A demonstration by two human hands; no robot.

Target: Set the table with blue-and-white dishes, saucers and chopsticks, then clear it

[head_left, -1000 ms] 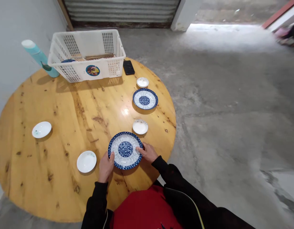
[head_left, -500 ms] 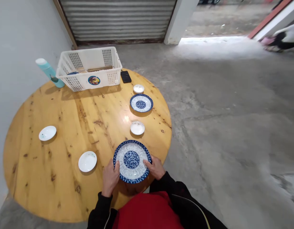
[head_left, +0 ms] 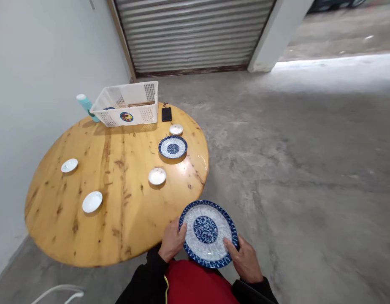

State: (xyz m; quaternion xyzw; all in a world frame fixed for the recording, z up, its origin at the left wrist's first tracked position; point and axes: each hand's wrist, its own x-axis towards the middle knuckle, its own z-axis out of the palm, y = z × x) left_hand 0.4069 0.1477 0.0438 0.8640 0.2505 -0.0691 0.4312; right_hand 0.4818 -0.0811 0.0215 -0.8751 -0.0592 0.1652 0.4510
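Note:
A blue-and-white patterned plate is held up in front of my body, past the right front edge of the round wooden table. My left hand grips its left rim, thumb on top. On the opposite rim my right hand is closed the same way; the fingers of both hands are hidden beneath. Closest to the held plate on the table is a small white dish. Behind that lies a second blue-and-white plate, with another small white dish beyond it.
Two white bowls sit on the table's left side. At the back stand a white plastic basket with chopstick-like sticks inside, a light-blue bottle and a black phone-like device. Grey concrete floor lies to the right.
The held plate has moved right, from over the table's front edge to beyond it, both hands still on its rim. My view has shifted, so the table appears farther away.

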